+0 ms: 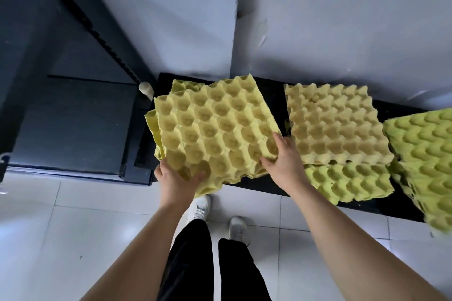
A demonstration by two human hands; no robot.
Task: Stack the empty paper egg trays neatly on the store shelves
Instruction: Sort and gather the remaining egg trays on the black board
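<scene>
Yellow moulded-paper egg tray point(215, 129) held at its near edge over a low black shelf point(274, 88), skewed on the trays under it.

Left hand point(177, 178) closed on the tray's near-left corner, thumb on top, fingers hidden beneath; right hand point(285, 161) closed on the near-right edge, thumb lying across the cups. Resting crooked on a ragged yellow pile point(154, 124) by the wall, well left of a paler yellow-brown tray stack point(335, 124) and a greener tray point(349, 183) poking out below. Likely trouble: cups failing to nest while rotated, leaving a leaning stack; soft pulp rim tearing under a hard pinch; near edge overhanging and sliding off onto the white floor tiles point(73, 239).
</scene>
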